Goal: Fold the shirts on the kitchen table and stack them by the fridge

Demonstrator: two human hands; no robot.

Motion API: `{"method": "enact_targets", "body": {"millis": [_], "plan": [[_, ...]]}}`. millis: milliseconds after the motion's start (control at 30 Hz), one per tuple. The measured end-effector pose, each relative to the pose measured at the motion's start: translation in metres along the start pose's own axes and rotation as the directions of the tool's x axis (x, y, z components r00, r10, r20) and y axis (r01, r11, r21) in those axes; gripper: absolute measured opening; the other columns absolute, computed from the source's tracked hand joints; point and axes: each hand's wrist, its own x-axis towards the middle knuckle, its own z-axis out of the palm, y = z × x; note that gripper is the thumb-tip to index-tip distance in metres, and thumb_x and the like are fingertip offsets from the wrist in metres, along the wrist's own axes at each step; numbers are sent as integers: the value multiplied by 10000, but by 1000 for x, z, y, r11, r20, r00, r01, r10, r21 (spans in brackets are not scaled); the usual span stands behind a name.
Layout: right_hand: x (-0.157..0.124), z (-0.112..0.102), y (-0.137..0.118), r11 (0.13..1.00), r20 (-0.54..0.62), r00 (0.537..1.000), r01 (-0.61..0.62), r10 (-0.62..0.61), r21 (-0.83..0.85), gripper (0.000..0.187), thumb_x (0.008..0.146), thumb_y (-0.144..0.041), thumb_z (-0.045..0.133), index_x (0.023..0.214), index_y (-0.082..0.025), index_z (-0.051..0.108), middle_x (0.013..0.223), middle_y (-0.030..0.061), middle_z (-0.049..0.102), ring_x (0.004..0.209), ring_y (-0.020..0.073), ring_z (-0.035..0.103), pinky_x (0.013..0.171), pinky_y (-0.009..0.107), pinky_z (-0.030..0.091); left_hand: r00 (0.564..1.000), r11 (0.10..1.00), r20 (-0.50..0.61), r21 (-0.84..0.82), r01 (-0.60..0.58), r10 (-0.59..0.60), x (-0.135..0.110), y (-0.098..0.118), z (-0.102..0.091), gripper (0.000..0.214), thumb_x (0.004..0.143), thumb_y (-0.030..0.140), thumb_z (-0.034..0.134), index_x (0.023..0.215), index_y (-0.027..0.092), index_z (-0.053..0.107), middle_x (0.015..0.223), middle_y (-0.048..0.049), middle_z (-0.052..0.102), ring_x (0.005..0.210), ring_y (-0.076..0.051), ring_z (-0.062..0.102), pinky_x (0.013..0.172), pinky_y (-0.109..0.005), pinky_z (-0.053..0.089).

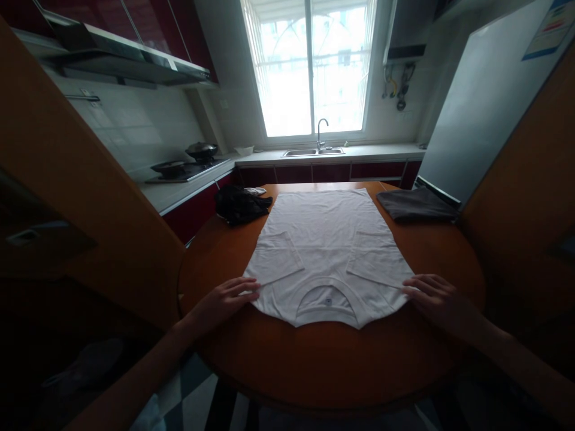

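A white T-shirt [327, 251] lies spread flat on a round orange-brown table [323, 359], collar toward me and both sleeves folded inward. My left hand [222, 300] rests flat with fingers stretched out, fingertips touching the shirt's near left shoulder edge. On the other side, my right hand [433, 295] lies flat and open, its fingertips on the near right shoulder edge. Neither hand grips the cloth.
A crumpled black garment [240, 205] sits at the table's far left, a folded dark grey cloth [415, 205] at its far right. Beyond are a counter with a sink [313, 152], a stove with pans [186, 167], a window, and a refrigerator [485, 102] at right.
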Motion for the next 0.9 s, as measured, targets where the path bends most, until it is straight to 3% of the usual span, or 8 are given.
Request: {"method": "enact_targets", "body": {"millis": [200,367,567,767,833,900], "plan": [[-11,6,14,995,-16,1000,3,-1,95,229,984,-158,537,1109,-227,716,1160,50,745,1045,210,691,915,350,540,993,993,-96,-104,52,-62,-4,-5,7,297,1016,155,510,1224,267,689,1206,-66,688,1130,-172,659,981,-296,547],[-15,5,17,979,-1,1000,-23,24,201,224,983,-186,548,1082,-241,741,1116,49,767,1003,208,721,864,337,576,993,971,-58,-226,84,-99,-6,-5,6,283,1018,150,496,1188,243,702,1156,-76,701,1060,-168,688,929,-260,557],[-17,-11,13,967,83,996,-41,21,250,250,996,-185,515,1096,-242,738,1122,65,764,1018,218,723,884,340,577,991,938,-14,-324,122,-134,-9,6,-10,298,1029,174,472,1189,255,709,1171,-77,712,1059,-177,701,915,-241,550],[-20,-35,7,929,203,975,-159,94,333,232,993,-237,523,1065,-245,744,1070,67,768,1001,224,719,879,321,575,976,887,133,-412,210,-170,-11,26,-34,308,1045,245,444,1149,236,733,1093,-80,721,948,-169,705,832,-190,529],[-21,-43,3,909,258,959,-208,118,362,242,993,-268,514,1034,-255,752,1022,63,768,946,217,724,836,299,582,963,873,193,-418,252,-186,-11,33,-44,320,1045,296,442,1093,234,752,1035,-76,724,884,-167,695,795,-187,522],[-24,-51,-1,905,237,954,-259,184,337,242,980,-344,537,950,-276,767,914,45,765,819,204,725,737,270,586,954,869,231,-410,275,-193,-9,39,-55,330,1035,350,460,1032,238,770,975,-71,723,823,-167,678,759,-189,516]]}}
